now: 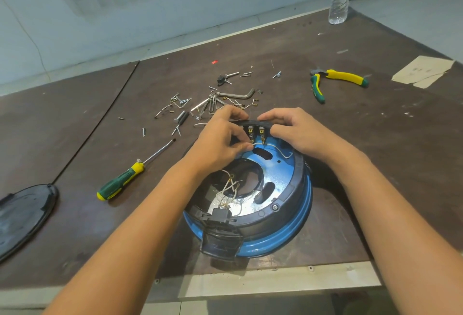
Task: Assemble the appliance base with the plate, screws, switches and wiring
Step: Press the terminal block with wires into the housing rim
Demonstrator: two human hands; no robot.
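Blue base [288, 204] lies on the table [375, 139], open side up, near the front edge. Both hands work at its far rim. Left hand [220, 139] pinches a white wire [280, 150] by the switches [255, 133]; its fingertips hide the exact contact. Right hand [298, 131] presses closed on the black rim beside the switches, thumb underneath, probably steadying it. Loose screws [180, 104] scattered just beyond. Screwdriver [125, 177] to the left, pliers [333, 81] far right. Dark plate [22, 217] cut off at left edge.
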